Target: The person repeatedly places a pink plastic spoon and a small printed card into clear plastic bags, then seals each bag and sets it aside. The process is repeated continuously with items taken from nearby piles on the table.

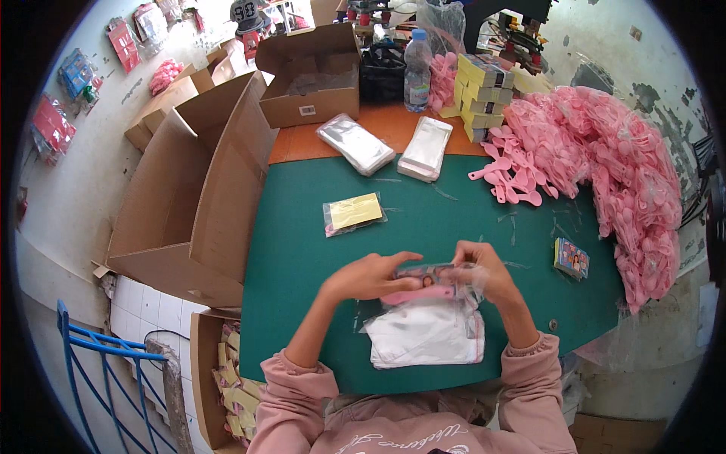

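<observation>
Over the near middle of the green table [302, 303], both my hands hold a small clear plastic packet with a printed card [429, 281] and a pink spoon [414, 295] in it. My left hand [370, 277] grips the packet's left end, thumb below and index finger stretched along the top. My right hand [488, 274] pinches the clear film at the right end. Just beneath lies a loose stack of clear plastic bags [425, 334]. Farther off, a filled packet with a yellow card [355, 213] lies flat. A small stack of printed cards [571, 259] sits to the right.
Loose pink spoons [516, 178] lie before a heap of bagged spoons [635, 166] along the right edge. At the back stand banded card stacks [481, 97], two bag bundles [355, 144] and a water bottle [417, 74]. Cardboard boxes [219, 181] flank the left; one below holds packets [240, 378].
</observation>
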### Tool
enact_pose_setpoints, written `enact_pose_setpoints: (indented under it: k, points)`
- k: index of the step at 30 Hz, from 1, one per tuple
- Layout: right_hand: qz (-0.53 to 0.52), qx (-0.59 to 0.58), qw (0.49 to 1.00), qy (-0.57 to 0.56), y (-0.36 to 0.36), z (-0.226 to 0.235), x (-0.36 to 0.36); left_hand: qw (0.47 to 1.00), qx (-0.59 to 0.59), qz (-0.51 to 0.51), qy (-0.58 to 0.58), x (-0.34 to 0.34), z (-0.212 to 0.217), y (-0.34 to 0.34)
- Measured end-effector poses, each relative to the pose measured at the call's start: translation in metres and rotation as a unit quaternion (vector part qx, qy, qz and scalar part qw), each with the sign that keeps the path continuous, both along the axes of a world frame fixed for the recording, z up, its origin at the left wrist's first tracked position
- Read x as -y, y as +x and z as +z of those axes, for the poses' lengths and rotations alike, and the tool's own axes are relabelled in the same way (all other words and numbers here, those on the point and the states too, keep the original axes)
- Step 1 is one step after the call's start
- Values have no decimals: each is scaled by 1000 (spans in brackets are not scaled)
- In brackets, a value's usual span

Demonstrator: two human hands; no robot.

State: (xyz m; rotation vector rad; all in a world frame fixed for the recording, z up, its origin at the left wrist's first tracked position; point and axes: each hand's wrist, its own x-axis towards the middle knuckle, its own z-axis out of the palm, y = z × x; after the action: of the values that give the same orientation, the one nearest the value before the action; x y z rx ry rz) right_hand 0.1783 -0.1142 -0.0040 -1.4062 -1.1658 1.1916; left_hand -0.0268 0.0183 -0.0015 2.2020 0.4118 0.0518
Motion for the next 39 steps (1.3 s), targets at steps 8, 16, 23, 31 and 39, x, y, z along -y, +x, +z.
enact_pose_setpoints:
  k: [8,16,23,31,39]
  points:
    - [-47,-136,984,-102,-2,27,0,956,49,-12,-290,-19,12,-19]
    - [-194,279,934,112,-15,33,-11,938,180,205,-211,32,-18,1]
    - [76,320,936,129,-42,21,-2,815,117,187,-536,40,-17,-8]
    - [88,344,929,102,-45,1,-6,855,91,182,-477,43,-24,-7]
    - [99,399,883,228,-54,0,-4,894,104,195,-389,43,-30,-2]
